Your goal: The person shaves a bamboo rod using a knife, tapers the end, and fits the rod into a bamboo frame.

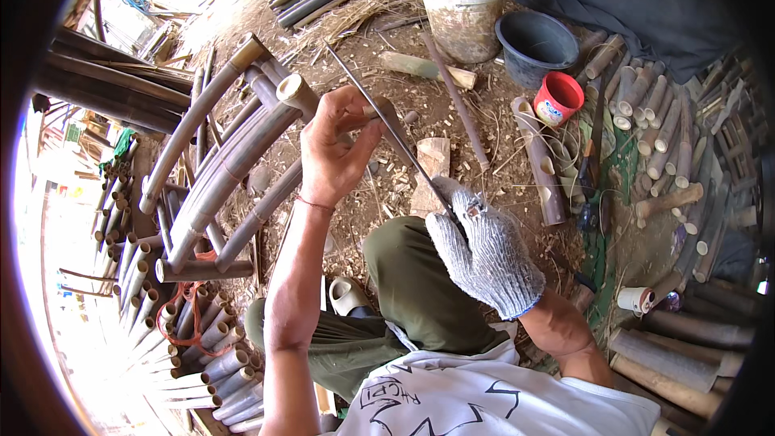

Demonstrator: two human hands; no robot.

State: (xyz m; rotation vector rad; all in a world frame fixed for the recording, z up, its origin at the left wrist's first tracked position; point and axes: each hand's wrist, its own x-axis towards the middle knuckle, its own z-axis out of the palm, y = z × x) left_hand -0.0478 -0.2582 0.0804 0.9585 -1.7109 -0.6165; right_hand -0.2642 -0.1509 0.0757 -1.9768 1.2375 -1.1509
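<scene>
Strip [387, 125] of bamboo, long axis slanting from upper left, beyond the left hand [335, 149], down to the right hand [484, 254]. Bare left hand pinches it mid-length; gloved right hand, closed, grips its lower end above the knee [408, 262].

view: head, single fisheye | looks steeply down from the person's head | close over both hands and lap | ground [484, 186] beyond, edges bent at rim
</scene>
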